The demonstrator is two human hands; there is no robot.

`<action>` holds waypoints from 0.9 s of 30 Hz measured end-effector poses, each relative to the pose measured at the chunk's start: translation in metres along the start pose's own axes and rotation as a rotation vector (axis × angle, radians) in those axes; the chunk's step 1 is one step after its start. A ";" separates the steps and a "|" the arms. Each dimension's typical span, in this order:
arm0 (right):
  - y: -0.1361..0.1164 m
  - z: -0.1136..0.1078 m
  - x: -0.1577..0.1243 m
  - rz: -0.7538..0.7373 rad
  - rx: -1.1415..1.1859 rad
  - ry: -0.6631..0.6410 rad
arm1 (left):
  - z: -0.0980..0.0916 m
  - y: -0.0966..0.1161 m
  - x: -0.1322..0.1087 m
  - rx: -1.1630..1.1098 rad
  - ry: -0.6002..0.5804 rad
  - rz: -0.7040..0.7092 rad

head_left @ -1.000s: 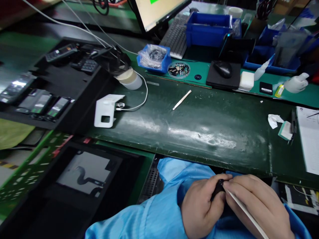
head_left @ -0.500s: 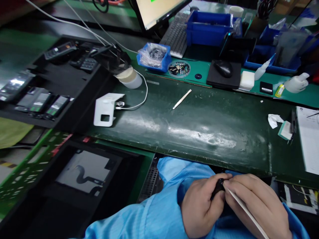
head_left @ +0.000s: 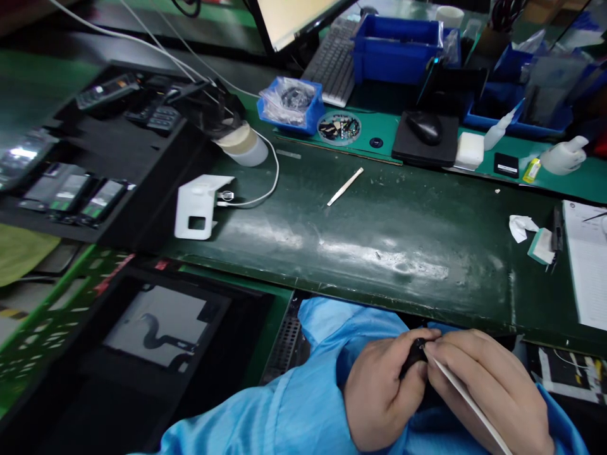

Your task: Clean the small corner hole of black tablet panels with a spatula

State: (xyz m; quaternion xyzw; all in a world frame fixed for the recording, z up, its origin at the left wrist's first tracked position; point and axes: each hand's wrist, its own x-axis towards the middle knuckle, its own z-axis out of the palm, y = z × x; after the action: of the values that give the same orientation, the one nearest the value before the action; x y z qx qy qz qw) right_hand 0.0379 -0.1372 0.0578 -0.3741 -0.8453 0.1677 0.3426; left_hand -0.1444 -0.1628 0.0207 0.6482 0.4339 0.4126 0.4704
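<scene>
L hand point(head_left: 384, 395) is gripping a small black part point(head_left: 415, 357) between thumb and fingers point(head_left: 412, 338). R hand point(head_left: 488, 385) is holding a long white strip point(head_left: 469, 404) with its fingers closed on it, the strip's upper end running in against the black part; exact contact pt is hidden by the fingers. Both hands are working close together, just below the near edge of the green worktop point(head_left: 379, 265), w/ blue sleeves point(head_left: 265, 423) on both arms.

On the worktop, a white stick point(head_left: 345, 187) is lying alone mid-mat. A white bracket point(head_left: 196, 205) is standing at L, just beside a white cable point(head_left: 265, 183) that is looping to a tape roll point(head_left: 241, 144). Along the far edge, a blue bin point(head_left: 290, 106) w/ bagged items, a round parts dish point(head_left: 339, 128) and a mouse point(head_left: 424, 128) on a black pad are sitting in a row. At R, a wipe point(head_left: 523, 227) is lying near a paper sheet point(head_left: 588, 259). A black rack point(head_left: 142, 158) is carrying phone-like units at far L.
</scene>
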 end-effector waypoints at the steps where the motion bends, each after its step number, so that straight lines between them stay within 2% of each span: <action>1: 0.000 0.000 0.000 0.001 0.002 0.005 | 0.000 0.000 0.000 0.000 -0.001 -0.006; 13: -0.001 -0.002 0.007 -0.014 -0.017 0.017 | -0.001 0.000 0.001 -0.002 -0.007 -0.022; 27: 0.002 0.001 -0.002 -0.003 0.015 -0.004 | 0.000 -0.001 0.000 0.015 0.014 0.002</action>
State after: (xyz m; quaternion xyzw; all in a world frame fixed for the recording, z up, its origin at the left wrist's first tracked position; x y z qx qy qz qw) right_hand 0.0390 -0.1379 0.0548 -0.3698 -0.8455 0.1741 0.3437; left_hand -0.1449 -0.1627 0.0197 0.6494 0.4396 0.4143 0.4620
